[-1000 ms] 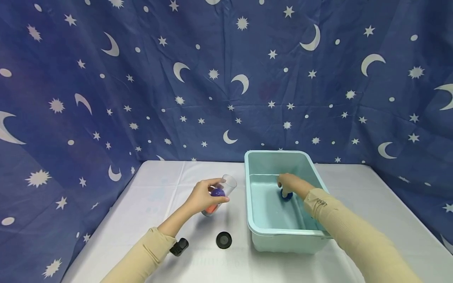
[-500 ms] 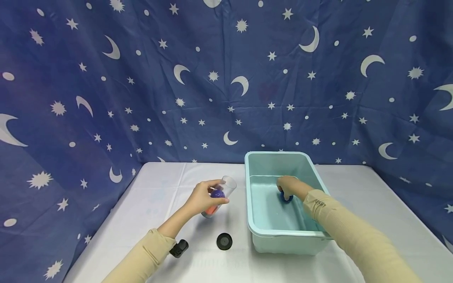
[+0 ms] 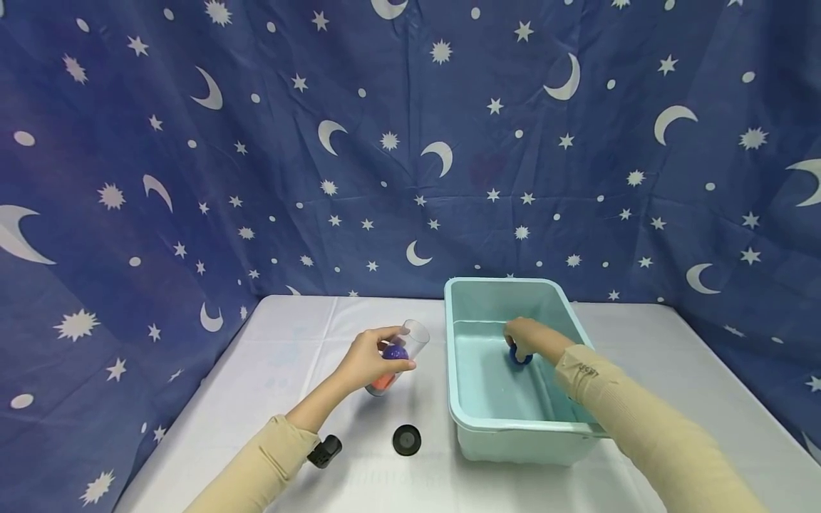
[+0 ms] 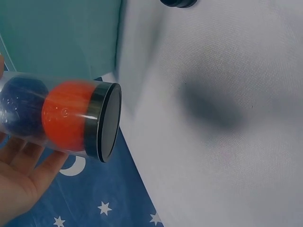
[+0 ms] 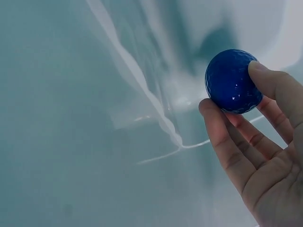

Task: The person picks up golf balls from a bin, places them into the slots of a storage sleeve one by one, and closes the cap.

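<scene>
Head view: L hand (image 3: 368,360) has thumb & fingers curled round a clear plastic tube (image 3: 420,336), tilted, purple ball (image 3: 395,352) above orange ball (image 3: 383,382) inside, uncapped end up. R hand (image 3: 529,335) is down in the pale-blue plastic bin (image 3: 452,363), gripping a glossy blue ball (image 3: 522,358). Round black cap (image 3: 407,440) lies nearby.

L wrist view: black end cap (image 4: 109,123) closes tube's lower end. Tipping tube past level could prob. spill both balls.

R wrist view: thumb & fingertips pinch blue ball, palm off it; surface looks slick, so a loose pinch might drop it.
</scene>
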A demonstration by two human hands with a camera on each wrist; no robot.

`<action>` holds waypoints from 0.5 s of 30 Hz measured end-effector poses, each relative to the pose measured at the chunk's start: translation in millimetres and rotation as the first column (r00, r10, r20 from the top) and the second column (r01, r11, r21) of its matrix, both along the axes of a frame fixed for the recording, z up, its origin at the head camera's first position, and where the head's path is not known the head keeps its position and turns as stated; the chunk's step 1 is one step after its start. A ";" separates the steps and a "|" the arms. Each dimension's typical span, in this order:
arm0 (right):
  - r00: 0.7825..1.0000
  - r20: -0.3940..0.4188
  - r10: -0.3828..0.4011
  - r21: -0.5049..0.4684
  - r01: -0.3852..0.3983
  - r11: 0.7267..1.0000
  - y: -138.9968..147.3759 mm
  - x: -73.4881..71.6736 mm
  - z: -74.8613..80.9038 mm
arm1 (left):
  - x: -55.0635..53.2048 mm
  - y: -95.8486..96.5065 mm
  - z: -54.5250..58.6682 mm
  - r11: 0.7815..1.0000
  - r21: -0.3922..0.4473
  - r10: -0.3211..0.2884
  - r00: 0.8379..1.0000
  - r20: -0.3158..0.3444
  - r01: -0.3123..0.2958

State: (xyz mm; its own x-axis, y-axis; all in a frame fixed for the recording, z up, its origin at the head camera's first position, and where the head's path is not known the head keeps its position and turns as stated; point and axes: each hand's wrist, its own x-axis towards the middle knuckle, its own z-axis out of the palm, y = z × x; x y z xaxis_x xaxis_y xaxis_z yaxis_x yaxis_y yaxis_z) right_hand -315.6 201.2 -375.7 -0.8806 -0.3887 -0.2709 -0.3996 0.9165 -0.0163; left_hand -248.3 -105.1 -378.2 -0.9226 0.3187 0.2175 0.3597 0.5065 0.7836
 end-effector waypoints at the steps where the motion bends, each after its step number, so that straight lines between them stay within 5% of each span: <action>1: 1.000 0.006 -0.005 -0.004 0.005 1.000 0.2 0.9 1.2 | 0.2 0.8 0.0 1.000 0.001 -0.002 1.000 0.000 0.002; 15: 1.000 0.018 -0.015 -0.093 0.017 0.995 5.7 5.1 20.6 | 1.8 1.8 1.8 1.000 -0.003 -0.005 1.000 -0.004 0.005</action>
